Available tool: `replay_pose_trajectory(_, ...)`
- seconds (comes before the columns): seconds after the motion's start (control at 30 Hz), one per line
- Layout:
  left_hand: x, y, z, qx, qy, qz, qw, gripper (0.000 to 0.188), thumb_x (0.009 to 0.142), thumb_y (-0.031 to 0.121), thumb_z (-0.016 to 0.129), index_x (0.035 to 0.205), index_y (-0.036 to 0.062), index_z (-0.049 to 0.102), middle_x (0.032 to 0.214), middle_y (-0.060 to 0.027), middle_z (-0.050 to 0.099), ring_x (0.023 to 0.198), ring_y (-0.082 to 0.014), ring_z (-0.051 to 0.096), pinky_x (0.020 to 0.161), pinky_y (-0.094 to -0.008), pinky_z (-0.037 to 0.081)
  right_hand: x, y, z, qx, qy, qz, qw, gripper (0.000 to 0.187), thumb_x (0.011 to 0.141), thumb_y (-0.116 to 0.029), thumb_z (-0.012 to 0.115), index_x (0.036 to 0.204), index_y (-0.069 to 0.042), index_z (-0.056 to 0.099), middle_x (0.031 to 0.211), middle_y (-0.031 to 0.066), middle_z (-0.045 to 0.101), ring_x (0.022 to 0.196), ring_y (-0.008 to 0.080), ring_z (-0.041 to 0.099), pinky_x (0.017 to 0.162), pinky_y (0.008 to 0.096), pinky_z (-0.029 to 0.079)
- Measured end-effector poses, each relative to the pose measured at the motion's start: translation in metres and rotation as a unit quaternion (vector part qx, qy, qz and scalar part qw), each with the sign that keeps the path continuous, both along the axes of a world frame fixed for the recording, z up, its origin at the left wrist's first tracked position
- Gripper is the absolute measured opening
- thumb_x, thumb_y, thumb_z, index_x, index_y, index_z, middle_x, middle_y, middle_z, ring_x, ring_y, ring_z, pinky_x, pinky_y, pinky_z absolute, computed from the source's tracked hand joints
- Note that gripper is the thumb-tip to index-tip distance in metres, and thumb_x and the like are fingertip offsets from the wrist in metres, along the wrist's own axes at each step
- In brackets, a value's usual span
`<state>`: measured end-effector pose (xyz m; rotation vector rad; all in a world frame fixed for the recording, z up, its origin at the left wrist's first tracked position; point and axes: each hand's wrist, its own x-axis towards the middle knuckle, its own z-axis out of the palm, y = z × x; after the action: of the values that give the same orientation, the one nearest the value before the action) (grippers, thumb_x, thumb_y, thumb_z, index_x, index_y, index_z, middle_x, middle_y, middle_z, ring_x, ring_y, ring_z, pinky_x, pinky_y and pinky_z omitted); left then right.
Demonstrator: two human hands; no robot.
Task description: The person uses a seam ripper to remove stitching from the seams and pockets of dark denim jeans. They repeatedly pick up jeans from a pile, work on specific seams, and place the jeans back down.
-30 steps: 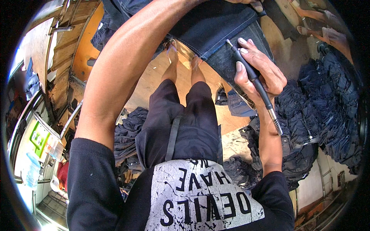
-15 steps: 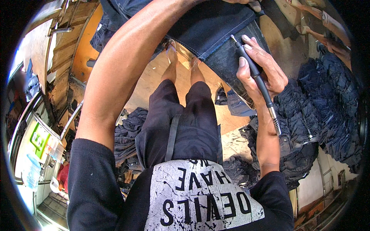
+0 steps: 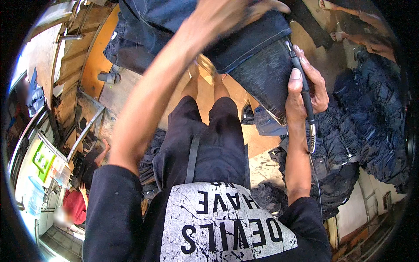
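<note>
My right hand (image 3: 306,91) is closed round a black pen-shaped rotary tool (image 3: 305,83) with a metal spring collar and a thin cable at its lower end. Its metal tip points up toward the hem edge of a dark denim garment (image 3: 257,67), by the worn, lighter band. Whether the tip touches the cloth I cannot tell. My left hand (image 3: 231,16), blurred by motion, passes over the upper part of the denim with its fingers stretched out. It holds nothing that I can see. The top of the frame cuts off part of the garment.
Heaps of dark garments (image 3: 371,126) lie to the right, with another person's legs (image 3: 371,32) beyond. Blue denim (image 3: 269,121) lies on the floor. Sandals (image 3: 109,77) and a metal frame (image 3: 89,126) are at left, near a person in red (image 3: 75,205).
My left hand has come away from the garment's right corner and swung left and down across it. My right hand has shifted right with the rotary tool, now more upright.
</note>
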<state>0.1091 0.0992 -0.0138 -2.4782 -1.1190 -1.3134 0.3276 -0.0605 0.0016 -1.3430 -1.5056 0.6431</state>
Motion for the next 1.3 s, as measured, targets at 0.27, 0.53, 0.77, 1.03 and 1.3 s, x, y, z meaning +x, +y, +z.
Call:
replay_pose_trajectory(0.27,-0.02,-0.194,-0.016,-0.548,-0.57,0.121,0.6,0.065,0.088,0.028,0.096,0.131,-0.0066,0.061,0.118,-0.0149,0.068,0.109,-0.0219,0.066,0.103,-0.0435,0.056,-0.009,-0.005,-0.005,0.011,-0.054,0.086,0.995,0.024,0.081,0.004,0.078,0.105,0.006,0.079,0.105,0.0229,0.082,0.112,0.0363,0.08,0.108,0.0514,0.061)
replay_pose_trajectory(0.53,-0.043,-0.194,-0.02,-0.602,-0.508,0.042,0.615,0.019,0.093,0.009,0.089,0.101,-0.004,0.078,0.09,-0.0125,0.079,0.08,-0.0166,0.076,0.079,-0.0321,0.065,-0.018,-0.005,-0.003,0.044,-0.078,0.161,0.983,0.023,0.08,0.0,0.081,0.102,0.004,0.079,0.098,0.0195,0.082,0.107,0.0359,0.082,0.104,0.0524,0.064)
replay_pose_trajectory(0.77,-0.041,-0.202,-0.038,-0.565,-0.542,0.019,0.621,0.017,0.096,0.008,0.086,0.105,-0.0041,0.079,0.091,-0.0125,0.08,0.08,-0.0168,0.077,0.078,-0.0315,0.064,-0.02,-0.006,-0.004,0.051,-0.099,0.174,0.978,0.022,0.08,-0.001,0.081,0.101,0.005,0.079,0.097,0.0185,0.082,0.105,0.0355,0.082,0.103,0.0521,0.065)
replay_pose_trajectory(1.03,-0.039,-0.2,-0.038,-0.552,-0.562,0.005,0.616,0.019,0.096,0.008,0.086,0.107,-0.0047,0.078,0.091,-0.0133,0.08,0.08,-0.0174,0.077,0.077,-0.0321,0.065,-0.018,-0.007,-0.005,0.037,-0.094,0.185,0.978,0.026,0.083,-0.001,0.077,0.108,0.006,0.08,0.11,0.0265,0.081,0.114,0.0395,0.079,0.108,0.0551,0.059)
replay_pose_trajectory(1.3,-0.039,-0.202,-0.039,-0.555,-0.563,0.015,0.612,0.017,0.097,0.006,0.084,0.106,-0.0058,0.077,0.092,-0.0142,0.079,0.08,-0.0184,0.077,0.076,-0.0325,0.065,-0.017,-0.008,-0.006,0.031,-0.094,0.157,0.983,0.026,0.083,-0.002,0.078,0.109,0.004,0.081,0.112,0.025,0.082,0.114,0.0383,0.079,0.108,0.0543,0.059)
